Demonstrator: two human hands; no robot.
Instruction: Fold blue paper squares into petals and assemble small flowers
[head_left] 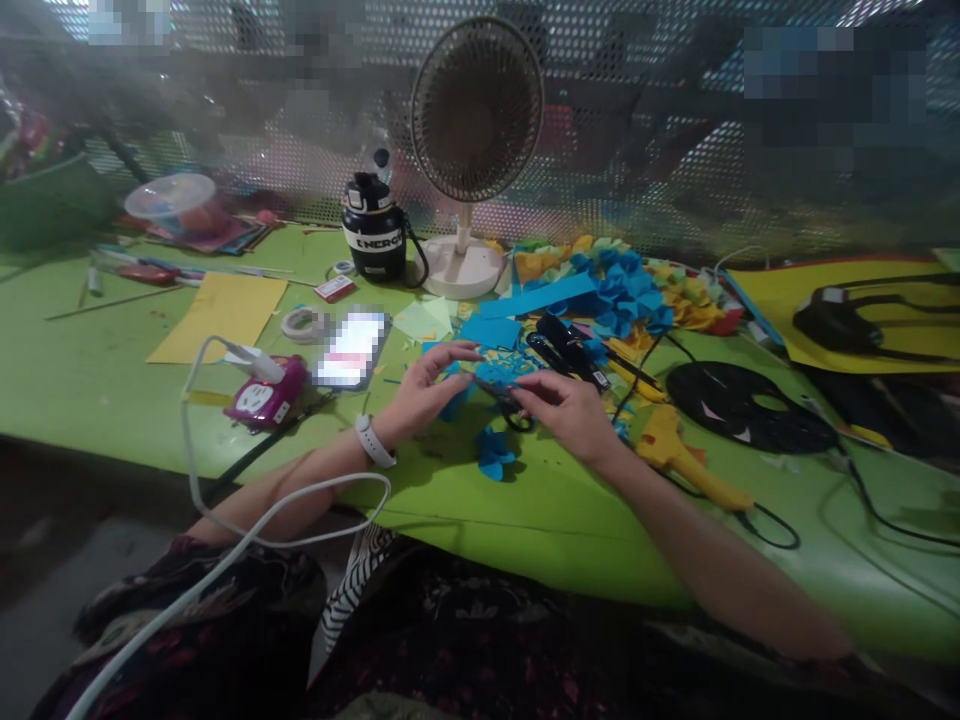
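Note:
My left hand (429,388), with a pale watch band (375,441) at the wrist, is closed with thumb and forefinger curved round a small piece of blue paper (454,400). Part of that paper is hidden by the fingers. Facing it, my right hand (564,405) pinches dark scissors (519,420), whose blades point left towards my left fingertips. The exact grip is blurred. Just below the hands, a folded blue paper flower (495,455) lies on the green table (450,500). Blue and yellow scraps (499,360) are scattered behind my fingers.
A pile of blue and yellow paper petals (619,290) lies beyond my right hand. Nearby are a yellow glue gun (686,460) and a black disc (742,405). A phone (351,348), purple power socket (266,393), black bottle (377,235) and fan (477,115) stand around; a white cable (315,485) crosses my left arm.

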